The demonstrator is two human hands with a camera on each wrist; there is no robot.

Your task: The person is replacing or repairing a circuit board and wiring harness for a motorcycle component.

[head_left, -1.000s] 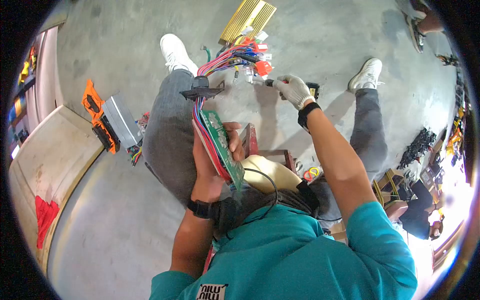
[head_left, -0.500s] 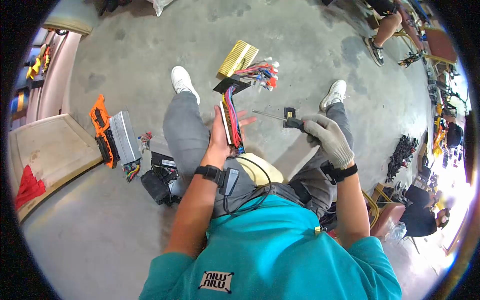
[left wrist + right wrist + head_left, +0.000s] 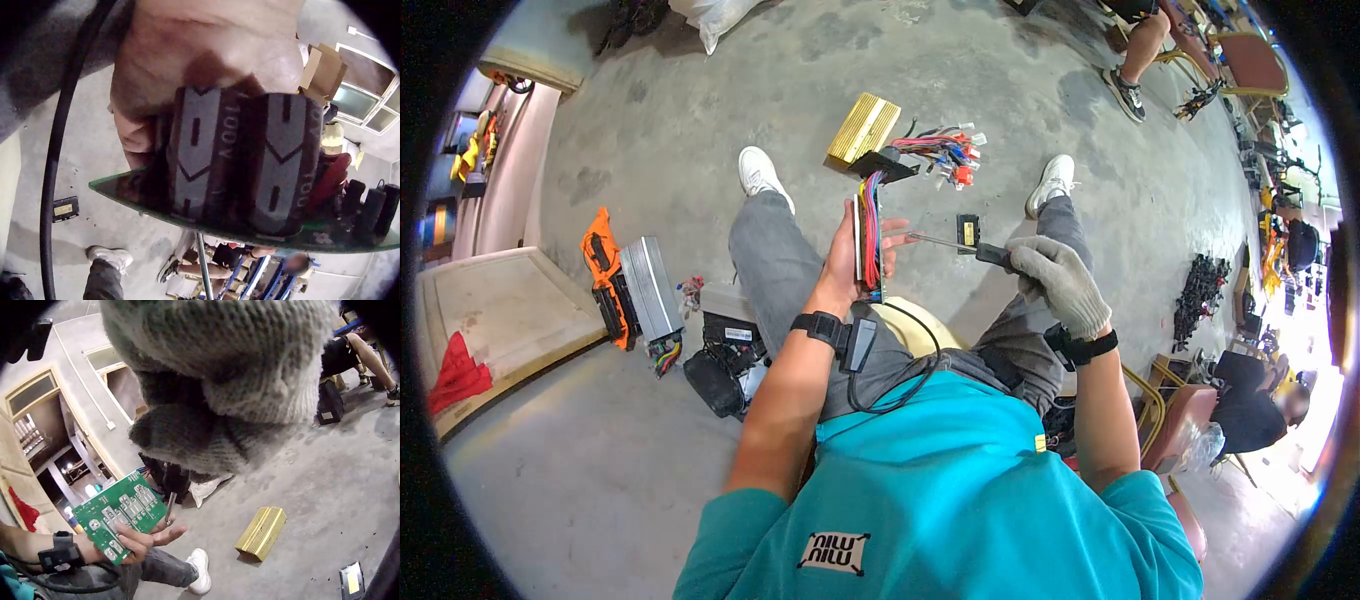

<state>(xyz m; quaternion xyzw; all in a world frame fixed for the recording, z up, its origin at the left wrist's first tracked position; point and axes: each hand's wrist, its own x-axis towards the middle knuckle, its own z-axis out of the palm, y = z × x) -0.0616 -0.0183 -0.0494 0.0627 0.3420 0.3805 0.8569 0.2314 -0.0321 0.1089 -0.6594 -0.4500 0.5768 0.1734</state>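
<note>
My bare left hand (image 3: 837, 262) holds a green circuit board (image 3: 120, 515) on edge, with the thumb and some fingers stretched out past it. Coloured wires (image 3: 872, 230) run along the board and out through a black end plate (image 3: 884, 165) to a bunch of plugs (image 3: 945, 152). In the left wrist view, two large capacitors (image 3: 197, 150) marked 100V stand on the board beneath the palm. My right hand (image 3: 1060, 283), in a knitted glove, grips the black handle of a screwdriver (image 3: 992, 256). Its shaft points left, the tip right by the left fingertips.
A gold ribbed metal case (image 3: 863, 130) lies on the floor ahead, and a small black box with a yellow label (image 3: 968, 231) lies between the feet. To the left are a silver case (image 3: 650, 285), an orange-and-black part (image 3: 603, 255) and a black bundle (image 3: 718, 378). Another person's leg (image 3: 1142, 55) shows far right.
The right hand with the screwdriver has drawn back toward the body from beside the plugs. The board has turned from its green face showing to edge-on. The head view now takes in more floor ahead.
</note>
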